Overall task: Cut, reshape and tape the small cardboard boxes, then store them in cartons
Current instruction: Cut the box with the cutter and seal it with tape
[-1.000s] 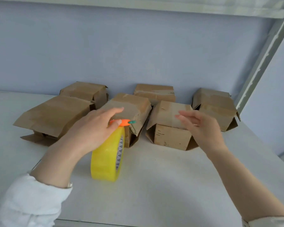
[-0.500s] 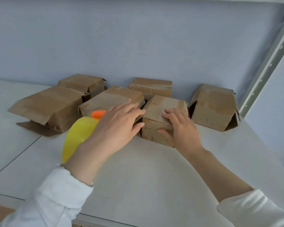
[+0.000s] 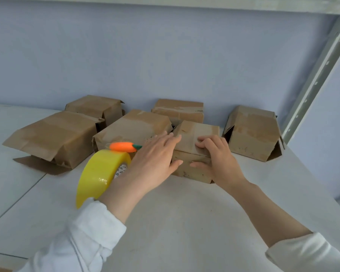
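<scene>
small box (image 3: pixel 197 132): mid bench (image 3: pixel 185 216), in front of other boxes (image 3: pixel 252 134). l. hand (image 3: pixel 155 161): fingers straight, slightly apart, flat on box's left side. r. hand (image 3: pixel 217 160): fingers curled over top front edge, thumb on front face. yellow tape roll (image 3: pixel 99 173) w/ carrot-shaped cutter (image 3: pixel 124 146) on top, beside l. wrist.

Six boxes stand on the table (image 3: pixel 185 216) near the wall (image 3: pixel 165 55). The front box (image 3: pixel 197 132) is nearest the person. Just left of it lies the middle box (image 3: pixel 133 126), and further left the large box (image 3: pixel 53 134). Behind the large box sits the back-left box (image 3: pixel 94 107). Behind the front box is the back-centre box (image 3: pixel 179 109). The right box (image 3: pixel 251 132) stands apart, beside the post (image 3: pixel 318 69). The tape roll (image 3: pixel 98 173) stands on edge before the middle box, with the small cutter (image 3: pixel 123 147) on top. The left hand (image 3: pixel 155 160) lies against the front box's left side, and the right hand (image 3: pixel 216 156) grips its near top edge.
</scene>
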A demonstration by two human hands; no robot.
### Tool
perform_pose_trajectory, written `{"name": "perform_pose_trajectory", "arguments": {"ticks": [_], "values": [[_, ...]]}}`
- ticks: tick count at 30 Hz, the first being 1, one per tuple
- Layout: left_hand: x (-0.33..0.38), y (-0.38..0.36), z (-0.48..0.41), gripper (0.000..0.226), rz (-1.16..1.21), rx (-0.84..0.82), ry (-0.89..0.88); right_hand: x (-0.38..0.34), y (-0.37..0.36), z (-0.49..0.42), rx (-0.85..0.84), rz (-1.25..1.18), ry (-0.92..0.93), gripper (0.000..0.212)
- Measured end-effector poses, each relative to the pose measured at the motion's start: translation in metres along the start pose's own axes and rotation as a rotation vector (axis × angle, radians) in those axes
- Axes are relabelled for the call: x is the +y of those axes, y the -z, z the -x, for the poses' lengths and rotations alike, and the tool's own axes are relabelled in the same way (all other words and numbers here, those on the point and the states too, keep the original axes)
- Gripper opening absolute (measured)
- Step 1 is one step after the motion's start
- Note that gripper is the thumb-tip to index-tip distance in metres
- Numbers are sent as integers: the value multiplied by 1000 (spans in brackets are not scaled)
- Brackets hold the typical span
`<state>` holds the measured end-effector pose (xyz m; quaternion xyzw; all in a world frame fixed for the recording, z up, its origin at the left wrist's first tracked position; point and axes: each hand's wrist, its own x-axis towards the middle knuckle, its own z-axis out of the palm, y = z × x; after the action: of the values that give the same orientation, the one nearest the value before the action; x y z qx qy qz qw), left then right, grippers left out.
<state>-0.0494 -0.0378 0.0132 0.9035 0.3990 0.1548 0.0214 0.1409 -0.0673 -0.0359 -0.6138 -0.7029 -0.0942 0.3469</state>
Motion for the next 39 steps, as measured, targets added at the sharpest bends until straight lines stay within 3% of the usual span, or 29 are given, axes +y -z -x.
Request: {"name": "perform_pose_trajectory", "arguments": {"ticks": [5,8,13,17,22,28,31,36,39], "values": [[2,2,2,89,465,-10,37,-18,34,25,166,-630,-411,37],[7,1,2,82,575,-33,-21,-26,39,46,100,-799,-561,32],[8,-1,10,69,302,-13,-230,-25,55,59,-75,-709,-487,71],[12,1,9,63,229,-13,-344,-25,68,48,-101,-440,-264,51],[5,3,6,54,126,-59,-316,-26,62,39,-205,-60,-119,64],[8,11,8,56,94,-143,-291,-34,66,32,-227,210,7,68],[8,32,16,64,93,-196,-168,-43,74,25,-314,287,15,73],[-41,77,33,64,404,84,123,-56,80,14,-382,315,-20,57],[-82,65,39,55,433,8,375,-63,81,8,-377,358,-21,48]]}}
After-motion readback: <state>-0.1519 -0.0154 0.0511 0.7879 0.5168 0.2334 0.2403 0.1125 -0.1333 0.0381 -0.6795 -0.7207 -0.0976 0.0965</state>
